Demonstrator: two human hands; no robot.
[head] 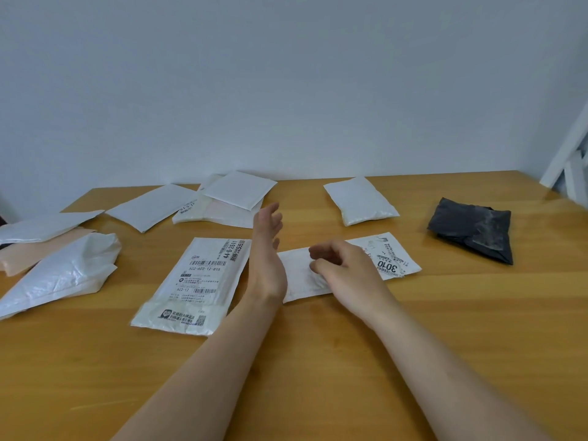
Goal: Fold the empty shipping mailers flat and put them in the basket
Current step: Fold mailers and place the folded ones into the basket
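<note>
Mailer marked 3010 (391, 259) lies flat on the wooden table (318, 361), pinched at its 9 o'clock end by the right hand (342, 268). Left hand (267, 249) released, fingers straight, edge-on just beside it. Black mailer (471, 230) well apart at 3 o'clock.

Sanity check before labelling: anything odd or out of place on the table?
No basket in view. The black mailer at far right is crumpled into a wad, not flat; the white bag at near left is rumpled too.

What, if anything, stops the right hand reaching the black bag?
Probably nothing, so yes: only bare table and the flat white mailer lie between the right hand and the black bag.
</note>
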